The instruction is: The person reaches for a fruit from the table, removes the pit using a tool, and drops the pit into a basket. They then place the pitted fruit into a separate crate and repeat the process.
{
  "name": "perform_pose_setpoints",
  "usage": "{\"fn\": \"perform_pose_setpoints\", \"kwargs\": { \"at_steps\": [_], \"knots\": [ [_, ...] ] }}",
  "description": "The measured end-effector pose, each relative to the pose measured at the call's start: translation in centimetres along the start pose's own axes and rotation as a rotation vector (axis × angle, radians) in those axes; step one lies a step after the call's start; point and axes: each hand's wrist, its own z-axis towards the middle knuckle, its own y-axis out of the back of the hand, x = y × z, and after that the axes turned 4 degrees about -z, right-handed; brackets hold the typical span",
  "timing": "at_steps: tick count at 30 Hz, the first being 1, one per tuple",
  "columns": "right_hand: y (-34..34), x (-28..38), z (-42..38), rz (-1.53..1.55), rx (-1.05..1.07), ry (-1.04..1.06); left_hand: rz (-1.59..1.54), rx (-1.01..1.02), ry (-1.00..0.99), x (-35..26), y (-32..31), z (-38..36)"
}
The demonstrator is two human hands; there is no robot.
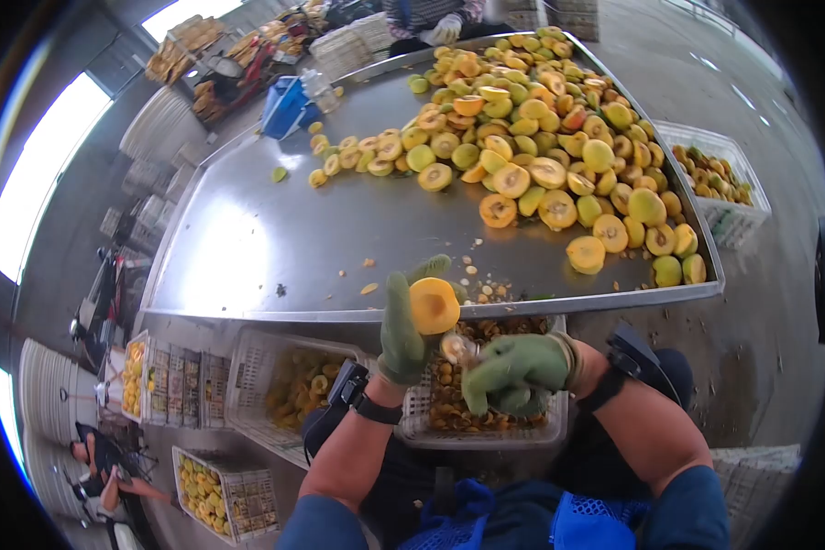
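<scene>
My left hand (407, 323), in a green glove, grips a halved yellow peach (434, 306) by its edge. The peach's cut face is toward me, with a brownish hollow in the flesh. My right hand (517, 374), also green-gloved, is closed on a small tool with a round, shiny end (458, 348). Blur hides its exact shape, and the fingers cover its handle. The tool's end is just below the peach, apart from it. Beneath both hands stands a white crate (486, 440) holding brownish peach pieces (449, 399).
A metal table (339, 234) with a raised rim bears a large heap of halved peaches (522, 137). On it are a blue basket (287, 108) and scattered pits. Crates of fruit stand left (238, 495) and right (738, 215). Across the table sits a person with a gloved hand (445, 30).
</scene>
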Motion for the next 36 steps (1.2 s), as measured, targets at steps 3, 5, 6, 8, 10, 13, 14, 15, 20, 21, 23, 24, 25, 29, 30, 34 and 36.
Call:
{"fn": "perform_pose_setpoints", "kwargs": {
  "at_steps": [3, 5, 6, 8, 10, 13, 14, 15, 20, 21, 23, 24, 25, 29, 30, 34, 36],
  "knots": [
    [-1.0, -0.4, 0.7, -0.811, -0.337, -0.241, 0.020, 0.047, 0.052, -0.3, 2.6, -0.2],
    [-1.2, -1.3, 1.4, -1.049, -0.383, -0.259, 0.395, 0.057, -0.337, 0.3, 5.5, -0.2],
    [-1.2, -1.8, 1.4, -1.164, -0.418, -0.266, 0.818, 0.099, -0.747, 1.7, 9.0, 0.6],
    [-1.6, -3.2, 1.1, -1.264, -0.468, -0.178, 0.905, 0.098, -0.391, -2.3, 10.4, -1.2],
    [-2.9, -2.3, 0.2, -1.266, -0.505, -0.215, 0.845, 0.081, 0.372, -7.1, 12.4, -4.7],
    [-3.9, -1.6, -1.6, -1.299, -0.439, -0.220, 1.773, 0.088, 0.531, -9.4, 17.8, -5.8],
    [-3.8, -1.8, -1.8, -1.294, -0.445, -0.223, 1.745, -0.014, 0.432, -10.0, 16.4, -5.1],
    [-3.5, -2.4, -1.8, -1.300, -0.488, -0.193, 1.714, -0.113, 0.332, -10.6, 14.8, -3.7],
    [-4.0, -1.3, -2.4, -1.242, -0.694, -0.111, 1.121, -0.034, -0.191, -1.8, 11.9, 13.7],
    [-4.2, -0.9, -2.5, -1.224, -0.693, -0.124, 1.274, -0.011, -0.285, 0.9, 12.0, 18.5],
    [-4.6, -0.6, -2.6, -1.181, -0.686, -0.152, 1.445, -0.075, -0.375, 5.5, 11.3, 26.8],
    [-4.7, -0.8, -2.8, -1.172, -0.694, -0.158, 1.468, -0.148, -0.361, 7.3, 10.6, 30.3],
    [-4.7, -0.8, -2.9, -1.148, -0.742, -0.158, 1.164, -0.247, -0.133, 8.1, 8.7, 32.6],
    [-4.0, -0.8, -3.1, -1.041, -0.977, 0.003, 1.095, -0.345, -0.042, 9.2, 5.4, 32.6],
    [-3.4, -0.5, -3.3, -1.018, -1.018, 0.082, 0.953, -0.258, -0.129, 10.4, 6.7, 33.2],
    [-0.4, 0.1, -2.4, -0.840, -1.209, 0.326, 0.414, 0.093, 0.308, 4.1, 4.1, 22.2],
    [0.0, 1.3, -1.9, -0.649, -1.203, 0.354, 0.144, 0.105, 0.362, 0.6, 1.6, 15.2]
  ]
}}
